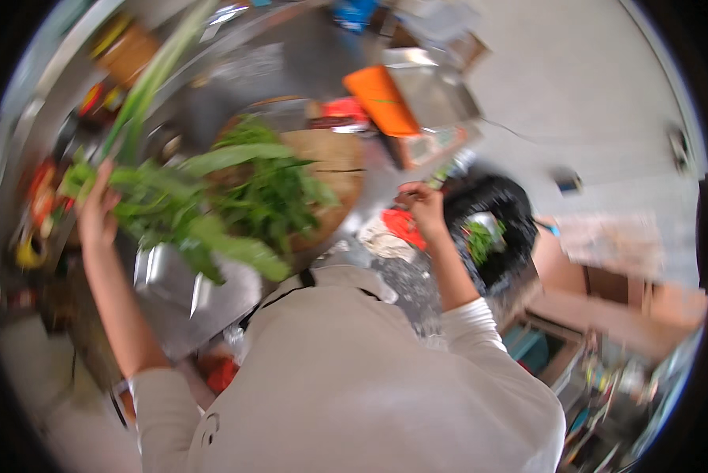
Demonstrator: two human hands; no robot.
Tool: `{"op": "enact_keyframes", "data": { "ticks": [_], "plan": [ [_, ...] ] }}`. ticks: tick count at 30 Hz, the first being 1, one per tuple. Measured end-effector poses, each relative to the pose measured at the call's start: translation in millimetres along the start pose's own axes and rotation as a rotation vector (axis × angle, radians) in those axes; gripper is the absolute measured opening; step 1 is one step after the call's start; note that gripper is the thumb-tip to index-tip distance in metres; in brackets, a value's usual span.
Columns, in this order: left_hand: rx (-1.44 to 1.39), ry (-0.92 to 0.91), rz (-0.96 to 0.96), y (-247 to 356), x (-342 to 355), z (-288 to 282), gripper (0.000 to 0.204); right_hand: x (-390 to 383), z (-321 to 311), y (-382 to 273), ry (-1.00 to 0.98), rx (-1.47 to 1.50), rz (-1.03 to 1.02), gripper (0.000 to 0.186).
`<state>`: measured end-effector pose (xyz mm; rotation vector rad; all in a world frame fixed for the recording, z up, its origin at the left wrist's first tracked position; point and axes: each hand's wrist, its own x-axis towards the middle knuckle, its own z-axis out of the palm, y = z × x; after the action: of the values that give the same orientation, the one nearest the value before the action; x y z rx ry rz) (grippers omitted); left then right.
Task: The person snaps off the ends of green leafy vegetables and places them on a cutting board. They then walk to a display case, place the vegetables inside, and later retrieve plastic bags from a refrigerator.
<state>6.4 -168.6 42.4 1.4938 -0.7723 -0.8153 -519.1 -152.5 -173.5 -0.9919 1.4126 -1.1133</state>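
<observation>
On the left, my left hand (97, 206) is closed round the stem end of a bunch of leafy greens (161, 193). The long leaves reach right, over a round wooden chopping board (340, 154), where more greens (267, 193) are piled; blur hides where one ends and the other starts. A long green stalk (155, 83) rises just beyond this hand. My right hand (423, 206) is raised beside a black-bagged bin (519, 252), its fingers curled together. A blurred pale-green shape (452, 169) shows beyond them; whether they grip it is unclear.
A metal tray (188, 303) lies nearest me, under the leaves. Red and white cloths (389, 243) sit by my right wrist. An orange flat piece (381, 100) leans on a metal box (433, 91). Jars and bottles (125, 49) line the far left. Green scraps (480, 236) lie in the bin.
</observation>
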Motion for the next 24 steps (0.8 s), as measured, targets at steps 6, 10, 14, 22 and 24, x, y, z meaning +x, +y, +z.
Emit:
{"op": "enact_keyframes", "data": {
  "ticks": [6,10,14,22,24],
  "plan": [
    [0.017,0.027,-0.022,-16.6,18.0,-13.2,0.029,-2.4,-206.8,103.6,0.695,-0.255,-0.051,0.017],
    [0.018,-0.104,-0.048,-17.2,5.7,13.6,0.023,16.6,-315.5,91.0,0.748,-0.797,0.306,0.046],
    [-0.037,-0.171,0.061,0.0,-33.9,68.5,0.014,32.8,-202.8,-26.2,0.484,-0.6,0.14,0.024],
    [-0.158,-0.552,0.083,14.4,-59.5,105.4,0.017,25.1,111.2,-192.9,-0.733,-0.03,-0.628,0.033],
    [-0.187,-0.541,0.077,17.3,-63.1,109.3,0.018,23.8,159.0,-204.0,-1.014,-0.082,-0.479,0.04]
  ]
}}
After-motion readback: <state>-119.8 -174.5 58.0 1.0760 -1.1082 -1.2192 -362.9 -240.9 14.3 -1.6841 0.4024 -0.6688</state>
